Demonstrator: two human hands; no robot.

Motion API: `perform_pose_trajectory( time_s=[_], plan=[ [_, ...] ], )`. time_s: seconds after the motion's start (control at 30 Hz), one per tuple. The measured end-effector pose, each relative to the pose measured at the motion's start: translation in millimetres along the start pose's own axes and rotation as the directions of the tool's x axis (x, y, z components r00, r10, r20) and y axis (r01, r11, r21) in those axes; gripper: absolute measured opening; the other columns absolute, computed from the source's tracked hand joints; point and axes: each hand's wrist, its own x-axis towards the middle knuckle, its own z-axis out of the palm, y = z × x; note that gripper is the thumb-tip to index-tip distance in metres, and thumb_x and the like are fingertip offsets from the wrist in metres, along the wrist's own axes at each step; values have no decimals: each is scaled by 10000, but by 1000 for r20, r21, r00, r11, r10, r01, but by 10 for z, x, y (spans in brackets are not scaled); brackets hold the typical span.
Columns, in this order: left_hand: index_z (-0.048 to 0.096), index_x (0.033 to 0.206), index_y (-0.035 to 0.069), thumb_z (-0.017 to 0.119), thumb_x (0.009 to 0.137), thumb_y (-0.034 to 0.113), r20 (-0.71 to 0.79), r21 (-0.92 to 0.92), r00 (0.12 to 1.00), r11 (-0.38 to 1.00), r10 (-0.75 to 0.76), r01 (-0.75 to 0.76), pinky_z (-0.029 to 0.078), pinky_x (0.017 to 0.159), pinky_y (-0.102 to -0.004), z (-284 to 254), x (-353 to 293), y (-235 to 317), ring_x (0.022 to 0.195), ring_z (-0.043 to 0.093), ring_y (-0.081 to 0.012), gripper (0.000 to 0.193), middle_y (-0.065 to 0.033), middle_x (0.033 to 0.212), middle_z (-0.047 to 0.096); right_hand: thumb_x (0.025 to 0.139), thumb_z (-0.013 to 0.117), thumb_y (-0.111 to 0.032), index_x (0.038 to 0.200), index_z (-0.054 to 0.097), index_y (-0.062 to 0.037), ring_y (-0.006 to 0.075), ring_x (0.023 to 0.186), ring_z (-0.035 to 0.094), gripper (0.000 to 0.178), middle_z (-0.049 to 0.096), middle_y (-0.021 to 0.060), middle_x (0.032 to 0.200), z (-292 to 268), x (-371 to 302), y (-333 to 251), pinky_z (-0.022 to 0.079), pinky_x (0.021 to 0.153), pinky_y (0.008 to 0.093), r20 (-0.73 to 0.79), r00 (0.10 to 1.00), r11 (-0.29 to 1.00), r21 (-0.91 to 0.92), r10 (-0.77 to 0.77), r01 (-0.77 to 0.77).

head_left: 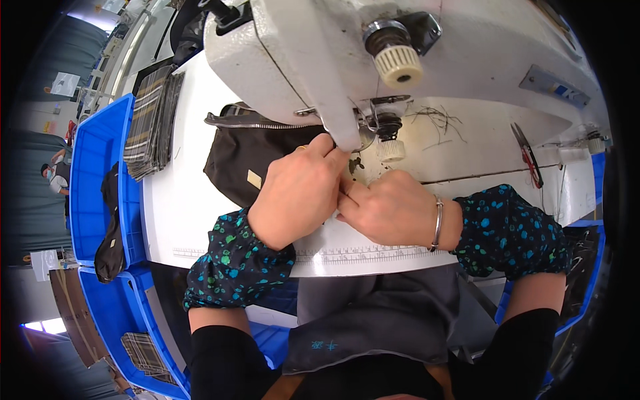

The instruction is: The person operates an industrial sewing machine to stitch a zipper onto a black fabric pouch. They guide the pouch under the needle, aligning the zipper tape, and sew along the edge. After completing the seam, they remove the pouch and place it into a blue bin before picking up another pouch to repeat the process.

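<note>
A dark brown fabric piece [230,160] with a metal zipper [267,125] along its far edge and a small cream label lies on the white sewing table. Its right end runs beneath the head of a white sewing machine [293,60]. My left hand [300,193] is closed on that end, knuckles up, close by the needle area. Against it, my right hand [393,210] has thumb and fingers pinched together; what they hold is hidden. The needle and the presser foot cannot be seen behind the machine's head and my fingers.
Plaid fabric pieces [153,123] are stacked at the table's left, beside a blue bin [100,193] with dark fabric over its rim. Red-and-black thread snips [529,157] and loose threads [437,120] lie at right. A ruler strip [360,255] runs along the near edge.
</note>
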Motion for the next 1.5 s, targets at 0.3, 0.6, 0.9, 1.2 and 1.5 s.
perform_pose_trajectory(
  time_s=[0.3, 0.6, 0.9, 1.2, 1.5],
  plan=[
    [634, 929, -8, 643, 937, 81, -50, -114, 999, 994, -1, -4, 530, 681, -482, 48, 46, -74, 783, 642, -413, 89, -163, 899, 617, 824, 733, -236, 920, 706, 59, 220, 538, 654, 311, 686, 216, 928, -18, 26, 36, 502, 458, 340, -33, 999, 993, -121, -4, 0],
    [734, 1226, 107, 695, 829, 59, 56, -123, 995, 989, -80, 86, 590, 704, -459, -157, -106, -22, 861, 717, -367, 402, -111, 1015, 695, 757, 688, -152, 839, 704, 70, 209, 504, 624, 236, 681, 226, 795, 99, 23, 62, 489, 427, 337, -165, 977, 938, -338, -133, 71],
    [750, 1176, 89, 717, 736, -6, -114, -63, 993, 998, -28, 21, 556, 634, -430, 71, -150, 101, 744, 673, -331, 451, -90, 923, 595, 707, 682, -151, 717, 675, 7, 171, 562, 567, 158, 573, 92, 672, -16, -55, 25, 426, 432, 305, -110, 985, 943, -318, -134, 93],
    [714, 1219, 71, 737, 738, 35, -62, -5, 998, 1000, -18, 18, 572, 650, -416, 96, -82, 55, 811, 699, -296, 483, -84, 975, 608, 724, 675, -145, 759, 677, 11, 160, 489, 540, 160, 578, 102, 692, 7, -57, 54, 424, 434, 305, -121, 989, 936, -349, -85, 38],
    [714, 1173, 38, 662, 861, 62, -147, 141, 988, 990, 38, -17, 580, 600, -374, 113, -87, 72, 852, 689, -260, 317, -77, 998, 567, 742, 668, -155, 838, 715, 40, 163, 521, 614, 222, 728, 253, 888, 18, -81, 38, 445, 446, 309, -105, 992, 925, -378, -74, 29]
  ],
)
